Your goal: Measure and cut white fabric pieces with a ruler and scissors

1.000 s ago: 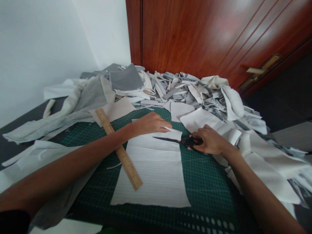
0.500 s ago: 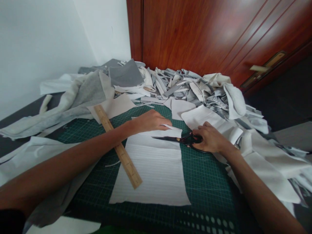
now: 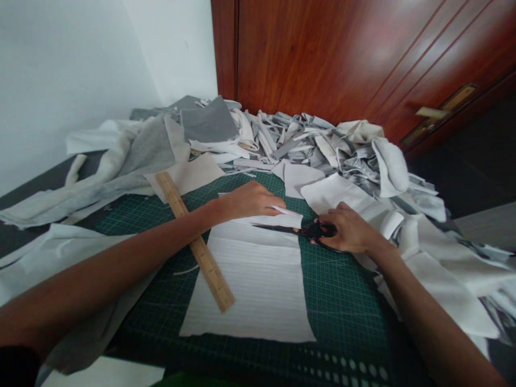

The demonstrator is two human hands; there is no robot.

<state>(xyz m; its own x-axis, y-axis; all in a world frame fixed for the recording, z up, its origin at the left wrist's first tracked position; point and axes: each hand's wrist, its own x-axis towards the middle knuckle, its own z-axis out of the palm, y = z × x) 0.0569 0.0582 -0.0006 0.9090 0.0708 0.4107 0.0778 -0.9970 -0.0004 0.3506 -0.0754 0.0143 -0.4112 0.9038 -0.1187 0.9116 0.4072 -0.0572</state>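
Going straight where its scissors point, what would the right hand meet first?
Probably the white fabric sheet under the black scissors in the right hand; the left hand lies just above that line, but depth is unclear.

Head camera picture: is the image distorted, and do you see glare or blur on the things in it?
In the head view, wide-angle distortion makes the door lean and the left forearm look stretched. Soft glare lies on the door's polished wood. The black scissors and green cutting mat show no strong blur, only slight softness.

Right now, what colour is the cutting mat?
The cutting mat is dark green with a pale grid, best in the head view.
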